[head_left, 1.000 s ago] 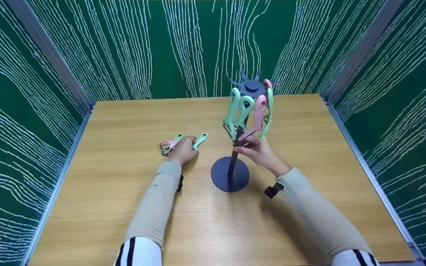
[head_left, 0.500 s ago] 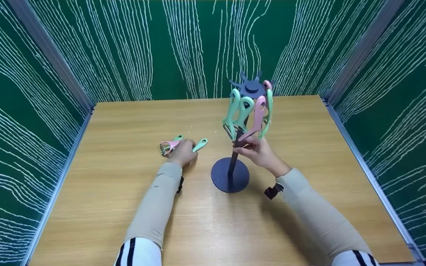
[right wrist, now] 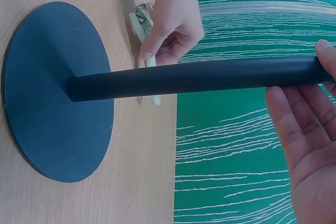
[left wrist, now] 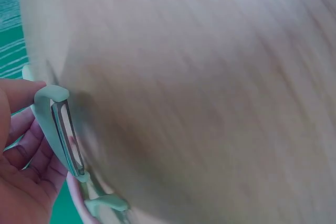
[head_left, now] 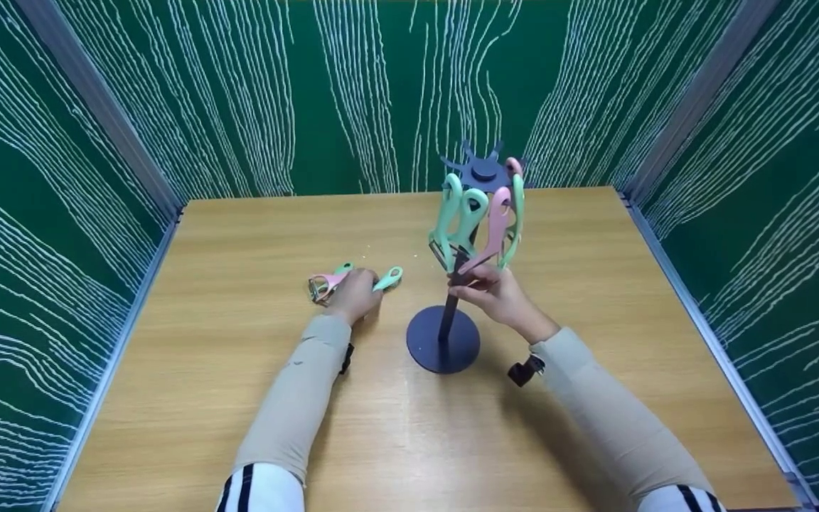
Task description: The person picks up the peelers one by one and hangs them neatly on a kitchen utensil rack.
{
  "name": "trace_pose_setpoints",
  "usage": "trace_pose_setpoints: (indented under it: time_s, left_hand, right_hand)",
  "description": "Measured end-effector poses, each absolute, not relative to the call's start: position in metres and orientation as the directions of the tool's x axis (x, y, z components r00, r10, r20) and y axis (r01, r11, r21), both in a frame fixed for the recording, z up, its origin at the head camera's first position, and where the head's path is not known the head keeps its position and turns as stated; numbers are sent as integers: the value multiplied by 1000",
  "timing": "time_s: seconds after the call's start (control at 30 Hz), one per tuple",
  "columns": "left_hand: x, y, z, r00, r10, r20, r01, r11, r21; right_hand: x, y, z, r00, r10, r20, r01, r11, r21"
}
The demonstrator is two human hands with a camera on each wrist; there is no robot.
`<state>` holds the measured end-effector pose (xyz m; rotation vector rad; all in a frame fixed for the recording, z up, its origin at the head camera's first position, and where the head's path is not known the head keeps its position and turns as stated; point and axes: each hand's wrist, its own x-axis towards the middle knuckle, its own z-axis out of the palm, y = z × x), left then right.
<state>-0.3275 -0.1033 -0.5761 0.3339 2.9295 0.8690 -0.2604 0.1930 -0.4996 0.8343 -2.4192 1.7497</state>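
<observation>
My left hand (head_left: 356, 293) pinches a green peeler (left wrist: 48, 127) between thumb and fingers; its looped handle sticks out to the right in the head view. Beside that hand lie a pink peeler (head_left: 324, 280) and another green peeler (head_left: 343, 268), partly hidden by it. With fingers and thumb my right hand (head_left: 498, 297) holds the pole (right wrist: 210, 77) of a dark stand, below the hanging peelers. From the stand's hooked top (head_left: 484, 169) hang several peelers by their handle holes, among them a green one (head_left: 471, 217) and a pink one (head_left: 497, 220).
The stand's round base (head_left: 424, 341) rests on the wooden table (head_left: 225, 370), right of the left hand. Green panels (head_left: 352, 92) with wavy white lines enclose the table's back and sides. Tiny pale specks lie behind the loose peelers.
The green peeler's handle tilts lower than a second ago, and the left hand has shifted slightly toward me. The right hand keeps its hold on the pole.
</observation>
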Motion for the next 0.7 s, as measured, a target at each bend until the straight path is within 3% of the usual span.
trace_pose_setpoints:
  time_s: [0.7]
  left_hand:
    - [-306,-118,-505,-947,251,203,321,675,665]
  right_hand:
    - [-260,194,-501,-885,-374,277,-386,259,-885]
